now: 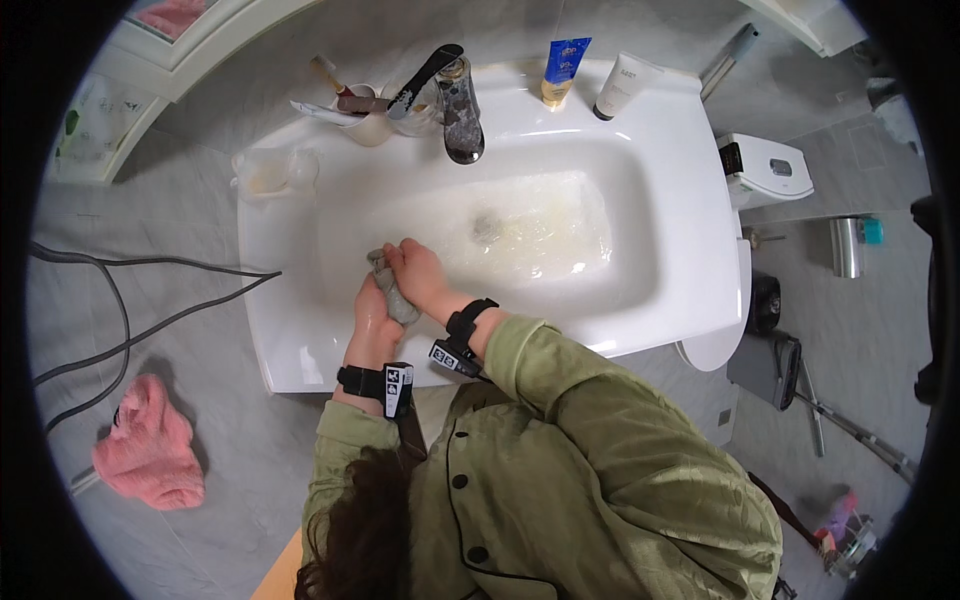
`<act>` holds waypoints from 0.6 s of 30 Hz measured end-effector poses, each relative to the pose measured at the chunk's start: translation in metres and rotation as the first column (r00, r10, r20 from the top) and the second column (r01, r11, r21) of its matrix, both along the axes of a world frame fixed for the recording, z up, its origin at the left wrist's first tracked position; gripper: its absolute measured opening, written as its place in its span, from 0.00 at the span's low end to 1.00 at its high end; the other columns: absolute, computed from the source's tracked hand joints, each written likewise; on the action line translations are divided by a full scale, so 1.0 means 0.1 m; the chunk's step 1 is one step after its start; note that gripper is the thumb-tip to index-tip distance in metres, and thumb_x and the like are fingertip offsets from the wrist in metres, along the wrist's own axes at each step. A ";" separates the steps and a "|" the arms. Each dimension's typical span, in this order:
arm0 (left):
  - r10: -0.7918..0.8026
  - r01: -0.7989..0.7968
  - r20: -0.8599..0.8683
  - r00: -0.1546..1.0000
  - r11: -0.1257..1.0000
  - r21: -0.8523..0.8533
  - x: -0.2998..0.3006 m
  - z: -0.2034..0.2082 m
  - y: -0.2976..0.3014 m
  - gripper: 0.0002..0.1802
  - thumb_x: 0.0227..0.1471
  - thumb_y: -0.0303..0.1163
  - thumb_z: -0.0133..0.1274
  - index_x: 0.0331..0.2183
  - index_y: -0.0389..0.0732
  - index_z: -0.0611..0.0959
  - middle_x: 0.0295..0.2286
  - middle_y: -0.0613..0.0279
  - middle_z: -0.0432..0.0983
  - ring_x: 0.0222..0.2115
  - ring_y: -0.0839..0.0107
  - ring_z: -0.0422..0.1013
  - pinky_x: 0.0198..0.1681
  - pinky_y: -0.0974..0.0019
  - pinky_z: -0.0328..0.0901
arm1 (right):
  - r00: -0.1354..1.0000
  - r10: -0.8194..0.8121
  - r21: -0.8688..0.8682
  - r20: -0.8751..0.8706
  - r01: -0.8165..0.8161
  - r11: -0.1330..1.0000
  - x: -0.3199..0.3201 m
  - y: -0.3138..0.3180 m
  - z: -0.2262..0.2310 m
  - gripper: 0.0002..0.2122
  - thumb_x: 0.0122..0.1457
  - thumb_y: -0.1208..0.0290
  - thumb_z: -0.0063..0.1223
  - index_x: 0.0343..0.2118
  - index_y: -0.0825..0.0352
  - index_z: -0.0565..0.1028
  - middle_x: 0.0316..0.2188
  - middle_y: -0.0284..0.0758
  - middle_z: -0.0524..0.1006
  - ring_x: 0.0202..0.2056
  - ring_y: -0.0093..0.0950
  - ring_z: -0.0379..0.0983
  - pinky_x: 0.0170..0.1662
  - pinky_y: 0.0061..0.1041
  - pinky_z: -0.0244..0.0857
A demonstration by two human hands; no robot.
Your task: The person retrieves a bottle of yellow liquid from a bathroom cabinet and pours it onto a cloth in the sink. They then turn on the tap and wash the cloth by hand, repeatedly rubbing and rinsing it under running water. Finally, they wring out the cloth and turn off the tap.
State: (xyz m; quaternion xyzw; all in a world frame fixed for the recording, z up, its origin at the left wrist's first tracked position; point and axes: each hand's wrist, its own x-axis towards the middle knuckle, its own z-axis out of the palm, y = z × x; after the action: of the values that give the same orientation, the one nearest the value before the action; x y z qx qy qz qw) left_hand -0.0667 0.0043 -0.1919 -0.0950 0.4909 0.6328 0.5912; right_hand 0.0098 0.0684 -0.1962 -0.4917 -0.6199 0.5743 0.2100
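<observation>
Both my hands are closed on a wet, bunched grey cloth [395,296] above the left front part of the white sink [690,300]. My left hand [374,318] grips it from the left and below. My right hand [420,274] presses on it from the right, fingers curled over its upper part. The cloth's exact kind cannot be made out. Shallow, cloudy water [545,225] lies in the basin, around the drain [487,229]. A dark faucet [463,125] with a black lever stands at the back, and no stream shows under its spout.
Along the back rim stand a cup with toothbrushes [368,125], a blue tube [565,72] and a white tube [625,86]. A soap dish [275,175] sits at the left corner. Grey cables [150,263] and a pink towel [150,445] are at left; a white box [768,170] at right.
</observation>
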 end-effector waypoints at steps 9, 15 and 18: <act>0.134 -0.142 -0.242 0.961 0.990 -0.017 -0.37 0.21 -0.17 0.05 0.48 0.24 0.43 0.31 0.36 0.73 0.30 0.56 0.72 0.33 0.60 0.71 0.38 0.55 0.69 | 0.988 -0.145 0.153 -0.058 0.153 0.976 0.18 -0.16 -0.24 0.15 0.42 0.67 0.61 0.17 0.72 0.65 0.14 0.45 0.69 0.17 0.40 0.64 0.23 0.35 0.60; -0.030 0.028 -0.020 0.999 0.996 -0.084 -0.24 0.07 -0.15 0.14 0.46 0.22 0.46 0.39 0.36 0.72 0.31 0.56 0.72 0.34 0.62 0.72 0.37 0.59 0.70 | 0.990 -0.097 -0.030 -0.104 0.095 0.995 0.42 -0.20 -0.15 0.12 0.47 0.67 0.58 0.26 0.71 0.69 0.19 0.33 0.70 0.22 0.22 0.65 0.26 0.24 0.61; -0.296 0.295 0.157 0.942 0.955 0.026 -0.16 0.10 -0.12 0.19 0.46 0.22 0.48 0.43 0.35 0.70 0.34 0.55 0.73 0.34 0.63 0.73 0.37 0.63 0.70 | 0.951 -0.079 -0.232 -0.300 0.008 0.973 0.49 -0.13 -0.15 0.11 0.50 0.69 0.55 0.32 0.72 0.74 0.31 0.45 0.74 0.35 0.29 0.70 0.38 0.24 0.64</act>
State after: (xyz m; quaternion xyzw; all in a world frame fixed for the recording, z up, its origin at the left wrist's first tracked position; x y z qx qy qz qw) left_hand -0.0827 -0.0074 -0.1818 -0.0700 0.4502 0.5278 0.7168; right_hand 0.0590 0.0553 -0.2116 -0.4309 -0.4987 0.7061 0.2589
